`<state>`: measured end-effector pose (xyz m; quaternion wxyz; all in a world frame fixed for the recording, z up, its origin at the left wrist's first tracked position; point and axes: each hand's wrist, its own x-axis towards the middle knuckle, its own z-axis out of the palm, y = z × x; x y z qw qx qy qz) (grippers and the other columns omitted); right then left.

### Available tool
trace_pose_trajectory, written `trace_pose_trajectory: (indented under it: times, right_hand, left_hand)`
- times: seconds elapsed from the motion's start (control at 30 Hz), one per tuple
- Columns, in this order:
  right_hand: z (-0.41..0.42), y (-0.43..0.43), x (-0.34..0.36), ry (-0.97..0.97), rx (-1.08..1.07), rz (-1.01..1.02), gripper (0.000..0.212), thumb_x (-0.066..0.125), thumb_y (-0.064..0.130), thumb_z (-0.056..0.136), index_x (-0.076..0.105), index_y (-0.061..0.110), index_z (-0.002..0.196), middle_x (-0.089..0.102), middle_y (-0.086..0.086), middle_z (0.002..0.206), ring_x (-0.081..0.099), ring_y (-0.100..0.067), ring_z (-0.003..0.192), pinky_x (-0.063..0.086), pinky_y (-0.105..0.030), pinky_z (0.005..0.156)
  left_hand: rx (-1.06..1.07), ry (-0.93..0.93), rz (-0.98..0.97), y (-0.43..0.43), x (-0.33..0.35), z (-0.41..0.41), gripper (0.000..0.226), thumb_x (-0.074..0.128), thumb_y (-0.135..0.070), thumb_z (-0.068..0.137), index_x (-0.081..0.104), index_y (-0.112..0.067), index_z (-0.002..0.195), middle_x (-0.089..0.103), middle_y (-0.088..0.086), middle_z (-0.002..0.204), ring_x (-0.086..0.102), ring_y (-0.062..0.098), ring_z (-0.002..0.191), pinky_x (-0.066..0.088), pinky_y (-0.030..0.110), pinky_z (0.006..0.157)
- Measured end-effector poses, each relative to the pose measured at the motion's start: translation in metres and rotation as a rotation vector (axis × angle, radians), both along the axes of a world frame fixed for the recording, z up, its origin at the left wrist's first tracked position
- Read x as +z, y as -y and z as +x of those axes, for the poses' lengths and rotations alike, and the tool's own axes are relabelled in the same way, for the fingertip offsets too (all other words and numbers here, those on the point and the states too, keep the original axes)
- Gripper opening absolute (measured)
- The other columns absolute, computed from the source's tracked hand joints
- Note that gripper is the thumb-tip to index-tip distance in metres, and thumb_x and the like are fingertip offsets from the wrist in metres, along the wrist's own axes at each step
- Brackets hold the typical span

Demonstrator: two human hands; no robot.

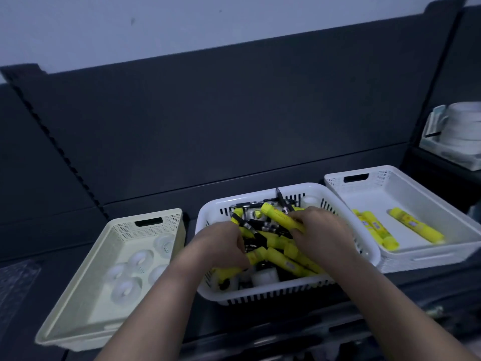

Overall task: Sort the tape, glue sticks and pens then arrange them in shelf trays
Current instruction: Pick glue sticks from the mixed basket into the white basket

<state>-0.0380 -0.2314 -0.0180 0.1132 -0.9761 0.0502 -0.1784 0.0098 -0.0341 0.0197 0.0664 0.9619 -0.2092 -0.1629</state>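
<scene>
The right hand (320, 230) grips a yellow cylindrical glue stick (279, 217) pointing far-left, while the white perforated plastic tray (390, 201) lies just right of that hand.

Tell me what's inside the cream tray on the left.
About five white tape rolls lie flat in the cream tray. Its near right corner is hidden behind the left forearm.
</scene>
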Motion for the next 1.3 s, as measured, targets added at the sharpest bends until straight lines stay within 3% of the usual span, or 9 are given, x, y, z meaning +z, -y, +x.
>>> trace_pose_trajectory:
  times: [0.17,0.33,0.47,0.73,0.87,0.97,1.07,1.17,1.3]
  right_hand:
    - [-0.030,0.049,0.010,0.039,-0.119,0.026,0.024,0.054,0.033,0.086,0.063,0.034,0.108,0.063,0.004,0.098,0.058,-0.023,0.095,0.039,-0.031,0.065]
    - [-0.046,0.124,0.008,-0.057,-0.275,-0.021,0.028,0.049,0.038,0.089,0.062,0.027,0.112,0.064,0.003,0.109,0.060,-0.024,0.102,0.044,-0.032,0.077]
    - [-0.054,0.173,-0.002,-0.208,-0.329,-0.046,0.023,0.048,0.035,0.089,0.063,0.025,0.102,0.065,0.001,0.108,0.061,-0.024,0.103,0.042,-0.029,0.076]
    - [-0.042,0.218,-0.003,-0.284,-0.281,-0.092,0.021,0.050,0.034,0.089,0.059,0.021,0.103,0.062,0.000,0.110,0.060,-0.023,0.105,0.036,-0.028,0.074]
    - [-0.042,0.229,-0.008,-0.206,-0.227,-0.033,0.025,0.050,0.038,0.089,0.065,0.025,0.105,0.065,0.005,0.107,0.059,-0.021,0.104,0.041,-0.027,0.074]
    - [-0.046,0.230,-0.007,-0.155,-0.164,0.019,0.027,0.050,0.040,0.091,0.063,0.035,0.114,0.063,0.010,0.115,0.056,-0.017,0.112,0.043,-0.027,0.084]
    - [-0.046,0.221,-0.001,-0.106,-0.095,0.038,0.028,0.048,0.037,0.092,0.061,0.038,0.118,0.063,0.012,0.117,0.056,-0.014,0.112,0.042,-0.026,0.084]
    - [-0.040,0.200,0.006,-0.031,-0.034,0.054,0.026,0.049,0.037,0.093,0.062,0.038,0.116,0.065,0.014,0.115,0.055,-0.012,0.112,0.040,-0.026,0.085]
    - [-0.029,0.153,0.013,-0.003,0.080,0.089,0.025,0.049,0.034,0.092,0.065,0.038,0.110,0.066,0.013,0.111,0.056,-0.014,0.110,0.041,-0.027,0.084]
  left_hand:
    - [0.214,0.056,-0.281,0.037,0.015,0.002,0.010,0.065,-0.023,0.068,0.070,-0.015,0.070,0.067,0.002,0.069,0.057,0.017,0.060,0.046,0.024,0.054]
    - [0.286,0.328,-0.601,0.121,0.018,-0.013,0.015,0.067,-0.041,0.077,0.068,-0.030,0.088,0.068,-0.005,0.099,0.062,0.019,0.096,0.051,0.034,0.082]
    - [0.199,0.217,-0.718,0.193,0.004,-0.032,0.024,0.069,-0.044,0.079,0.074,-0.027,0.095,0.070,-0.010,0.103,0.063,0.015,0.100,0.050,0.032,0.085]
    - [0.228,0.200,-0.581,0.265,-0.024,-0.033,0.036,0.055,-0.024,0.090,0.063,-0.014,0.124,0.061,0.004,0.129,0.052,0.022,0.121,0.041,0.028,0.096]
    - [0.150,0.335,-0.377,0.284,-0.027,-0.034,0.018,0.050,-0.017,0.088,0.062,-0.008,0.097,0.066,0.014,0.103,0.056,0.034,0.104,0.039,0.034,0.071]
    - [0.060,0.295,-0.267,0.291,-0.035,-0.034,0.017,0.056,-0.026,0.087,0.061,-0.010,0.087,0.065,0.012,0.093,0.057,0.033,0.095,0.035,0.033,0.066]
    - [0.045,0.229,-0.368,0.282,-0.037,-0.034,0.024,0.060,-0.033,0.086,0.068,-0.011,0.090,0.068,0.010,0.094,0.059,0.030,0.095,0.047,0.035,0.074]
    - [0.112,0.311,-0.476,0.249,-0.025,-0.028,0.023,0.061,-0.028,0.087,0.072,-0.019,0.105,0.071,0.002,0.107,0.061,0.023,0.105,0.049,0.034,0.087]
    - [0.256,0.398,-0.423,0.177,-0.007,-0.018,0.019,0.064,-0.026,0.086,0.073,-0.026,0.103,0.072,-0.003,0.105,0.063,0.019,0.103,0.050,0.029,0.085]
